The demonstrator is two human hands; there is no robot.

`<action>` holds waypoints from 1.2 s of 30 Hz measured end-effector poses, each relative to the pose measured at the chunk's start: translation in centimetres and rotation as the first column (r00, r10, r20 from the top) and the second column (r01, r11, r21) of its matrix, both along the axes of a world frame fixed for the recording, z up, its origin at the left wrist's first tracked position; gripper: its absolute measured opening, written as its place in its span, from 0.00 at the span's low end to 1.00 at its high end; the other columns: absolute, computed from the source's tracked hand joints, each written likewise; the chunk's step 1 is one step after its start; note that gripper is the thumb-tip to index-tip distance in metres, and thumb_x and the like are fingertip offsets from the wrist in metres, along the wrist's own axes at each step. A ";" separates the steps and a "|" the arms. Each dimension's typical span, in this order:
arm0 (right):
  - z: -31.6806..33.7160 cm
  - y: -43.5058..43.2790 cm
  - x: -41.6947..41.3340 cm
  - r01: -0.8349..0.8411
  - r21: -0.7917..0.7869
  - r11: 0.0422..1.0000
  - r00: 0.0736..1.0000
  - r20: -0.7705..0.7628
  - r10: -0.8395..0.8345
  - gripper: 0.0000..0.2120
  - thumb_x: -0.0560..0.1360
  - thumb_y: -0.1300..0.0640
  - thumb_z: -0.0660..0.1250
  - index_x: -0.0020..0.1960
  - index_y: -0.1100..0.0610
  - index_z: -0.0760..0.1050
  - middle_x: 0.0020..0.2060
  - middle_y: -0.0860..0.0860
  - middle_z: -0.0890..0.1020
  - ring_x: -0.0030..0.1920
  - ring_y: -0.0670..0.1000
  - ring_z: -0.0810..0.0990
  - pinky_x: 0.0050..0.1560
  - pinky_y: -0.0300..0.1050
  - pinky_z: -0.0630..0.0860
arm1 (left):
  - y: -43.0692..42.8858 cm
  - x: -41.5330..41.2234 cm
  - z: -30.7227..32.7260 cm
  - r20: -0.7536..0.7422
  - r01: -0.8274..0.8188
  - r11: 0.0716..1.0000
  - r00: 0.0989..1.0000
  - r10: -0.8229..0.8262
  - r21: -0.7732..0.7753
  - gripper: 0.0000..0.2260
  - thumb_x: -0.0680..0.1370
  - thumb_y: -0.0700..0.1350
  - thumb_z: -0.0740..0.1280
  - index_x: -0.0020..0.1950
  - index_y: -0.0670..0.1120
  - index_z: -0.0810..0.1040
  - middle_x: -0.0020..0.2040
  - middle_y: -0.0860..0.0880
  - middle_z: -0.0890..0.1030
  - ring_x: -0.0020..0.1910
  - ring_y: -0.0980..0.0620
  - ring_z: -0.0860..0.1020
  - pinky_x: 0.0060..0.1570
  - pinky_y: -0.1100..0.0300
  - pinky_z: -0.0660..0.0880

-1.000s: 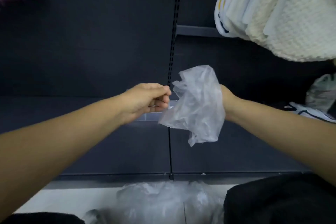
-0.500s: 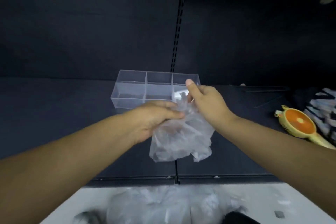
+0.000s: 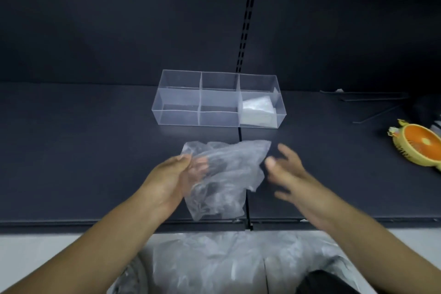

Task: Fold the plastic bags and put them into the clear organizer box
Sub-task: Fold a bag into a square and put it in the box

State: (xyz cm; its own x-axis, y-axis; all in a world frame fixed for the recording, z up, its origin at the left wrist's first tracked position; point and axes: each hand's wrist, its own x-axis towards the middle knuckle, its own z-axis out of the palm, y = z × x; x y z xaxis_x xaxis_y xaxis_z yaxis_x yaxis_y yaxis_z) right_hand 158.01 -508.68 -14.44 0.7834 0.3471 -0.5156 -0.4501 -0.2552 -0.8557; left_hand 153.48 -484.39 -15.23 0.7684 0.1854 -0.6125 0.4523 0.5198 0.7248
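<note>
- Head view: the left hand [image 3: 176,174] grasps a crumpled clear plastic bag [image 3: 226,174] at its left edge, the thumb on the near face and the fingers showing through the film from behind
- The plastic bag hangs above the front part of the dark shelf [image 3: 95,150], unfolded and wrinkled, with its lower end close to the shelf's front edge
- The right hand [image 3: 286,174] is released, with fingers spread and holding nothing; it is just beside the bag's right edge, and it is too blurred to tell whether a fingertip touches the plastic
- The clear organizer box [image 3: 179,117] stands on the shelf behind the bag and apart from both hands, its long side facing the person and clear partitions splitting it three across
- A folded bag [image 3: 257,108], whitish and flat, lies in the rightmost compartment of the box; the middle and left compartments show only the dark shelf through their walls
- A slotted upright [image 3: 248,19] runs up the dark back panel behind the box, in line with a seam across the shelf
- An orange and yellow round object [image 3: 420,148] lies on the shelf at the far right, well apart from the box, with thin dark rods [image 3: 372,112] behind it
- Below the shelf's front edge, between the forearms, sits a pile of plastic bags [image 3: 214,262], clear and rumpled, with a dark shape [image 3: 327,281] just to its right
</note>
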 end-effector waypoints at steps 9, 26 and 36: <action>-3.4 3.1 0.9 0.245 -0.025 0.969 0.966 -0.071 -0.247 0.11 0.74 0.53 0.71 0.51 0.58 0.77 0.34 0.50 0.81 0.32 0.46 0.77 0.34 0.38 0.72 | -1.3 -0.8 -3.0 -0.103 0.053 0.994 0.994 -0.044 0.092 0.09 0.81 0.37 0.60 0.56 0.37 0.78 0.45 0.43 0.84 0.43 0.48 0.82 0.48 0.54 0.77; -1.7 1.4 3.3 0.163 -0.151 0.975 0.986 -0.012 -0.166 0.20 0.74 0.37 0.62 0.49 0.54 0.74 0.43 0.52 0.82 0.43 0.51 0.82 0.48 0.48 0.79 | 2.5 0.4 -2.2 -0.109 0.037 0.628 0.991 0.076 0.777 0.24 0.67 0.52 0.77 0.58 0.46 0.76 0.60 0.47 0.73 0.61 0.49 0.70 0.58 0.56 0.68; -1.8 4.3 3.1 0.043 -0.008 0.999 0.985 0.168 -0.041 0.05 0.74 0.64 0.69 0.41 0.57 0.79 0.29 0.48 0.78 0.29 0.42 0.73 0.34 0.31 0.72 | -1.3 8.9 -0.2 -0.078 0.536 0.595 0.779 -0.622 0.599 0.24 0.72 0.49 0.74 0.68 0.50 0.74 0.64 0.50 0.77 0.60 0.55 0.76 0.56 0.65 0.71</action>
State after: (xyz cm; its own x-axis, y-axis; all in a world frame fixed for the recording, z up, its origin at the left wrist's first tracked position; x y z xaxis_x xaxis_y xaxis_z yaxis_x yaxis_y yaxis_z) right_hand 161.11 -504.34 -16.22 0.8728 0.3071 -0.3794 -0.3109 -0.2495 -0.9171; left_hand 162.34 -485.74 -15.41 0.8975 -0.0561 -0.4375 0.3948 -0.3404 0.8534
